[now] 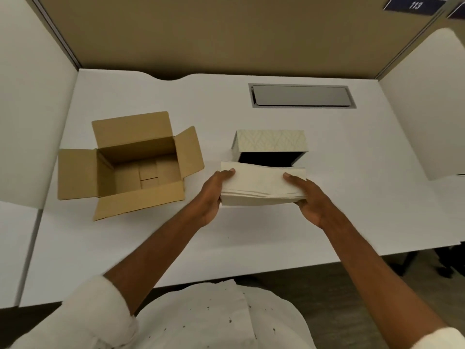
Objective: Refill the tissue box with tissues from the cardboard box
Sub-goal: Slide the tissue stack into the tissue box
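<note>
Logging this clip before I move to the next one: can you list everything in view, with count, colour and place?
cardboard box: one, brown, left on the desk, flaps open, nothing visible inside.
tissue box: one, pale patterned, centre-right, tipped with its dark open side toward the person.
tissue stack: one, off-white, held in front of that opening.
desk: one, white.
cable hatch: one, grey, rear right of the desk.
partition: one, tan, behind the desk.
number sign: one, dark blue, top right.
left hand: holds the stack's left end.
right hand: holds the right end.
sleeves: white, rolled up.
</note>
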